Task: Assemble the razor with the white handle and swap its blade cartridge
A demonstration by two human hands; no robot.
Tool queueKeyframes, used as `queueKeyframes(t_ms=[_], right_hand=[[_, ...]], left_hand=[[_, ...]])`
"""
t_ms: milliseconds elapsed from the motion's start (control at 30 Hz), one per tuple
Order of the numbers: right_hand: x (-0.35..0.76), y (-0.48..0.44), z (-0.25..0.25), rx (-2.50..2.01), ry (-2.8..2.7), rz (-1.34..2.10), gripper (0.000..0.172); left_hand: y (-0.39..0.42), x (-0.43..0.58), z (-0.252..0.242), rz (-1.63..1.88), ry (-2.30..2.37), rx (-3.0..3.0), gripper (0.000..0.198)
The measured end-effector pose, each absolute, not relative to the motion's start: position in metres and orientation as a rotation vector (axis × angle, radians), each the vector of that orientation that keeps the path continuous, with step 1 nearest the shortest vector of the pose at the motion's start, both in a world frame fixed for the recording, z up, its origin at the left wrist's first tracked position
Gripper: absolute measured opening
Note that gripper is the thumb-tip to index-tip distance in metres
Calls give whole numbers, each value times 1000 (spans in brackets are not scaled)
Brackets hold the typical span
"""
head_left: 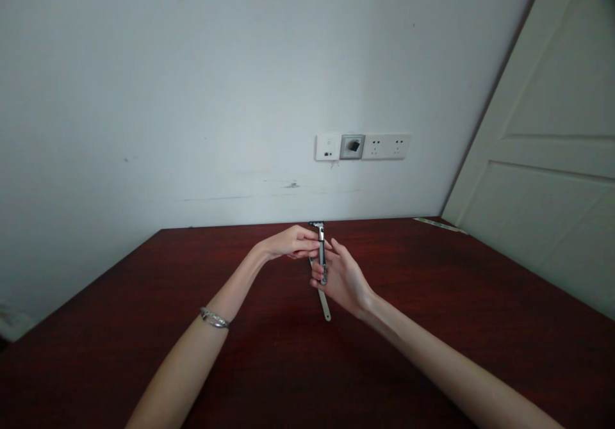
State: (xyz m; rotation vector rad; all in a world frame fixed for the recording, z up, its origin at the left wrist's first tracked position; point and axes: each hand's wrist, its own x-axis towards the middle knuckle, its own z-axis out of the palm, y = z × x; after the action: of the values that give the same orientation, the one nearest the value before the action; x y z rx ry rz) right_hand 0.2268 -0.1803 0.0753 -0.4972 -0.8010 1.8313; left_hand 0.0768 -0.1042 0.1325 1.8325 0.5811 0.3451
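1. The T-shaped tool [322,259] is held between both hands, head uppermost, in front of the surface's [408,301] far edge as viewed; whether its lower end is lifted clear cannot be told.
2. The handle is best supported by the right hand [346,276], whose fingers are loosely curled behind it, palm partly open, thumb raised.
3. The upper handle is met by the fingertips of the left hand [291,242], fingers nearly straight; whether it is pinched or merely touched cannot be told.
4. Fingertips should be kept below the tool's head.
5. Contact with the pale strip [325,307], seen below the tool and partly hidden, should be watched.
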Motion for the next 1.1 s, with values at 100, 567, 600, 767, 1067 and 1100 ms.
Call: queueKeyframes(t_ms=[100,567,600,767,1067,1100], right_hand=[[228,-180,77,-501,-854,1846,37],[232,-169,66,-849,-896,1655,52],[233,-168,65,-845,-901,1650,52],[233,-167,61,-841,-960,1617,49],[228,-167,52,-944,-918,1727,46],[227,-168,52,-938,-913,1742,45]], left_hand=[[-100,70,131,288,589,1859,36],[-54,64,90,685,763,981,40],[-54,68,88,706,716,903,41],[-60,91,78,747,619,666,43],[-78,119,70,810,533,493,55],[-80,120,70,812,532,488,56]])
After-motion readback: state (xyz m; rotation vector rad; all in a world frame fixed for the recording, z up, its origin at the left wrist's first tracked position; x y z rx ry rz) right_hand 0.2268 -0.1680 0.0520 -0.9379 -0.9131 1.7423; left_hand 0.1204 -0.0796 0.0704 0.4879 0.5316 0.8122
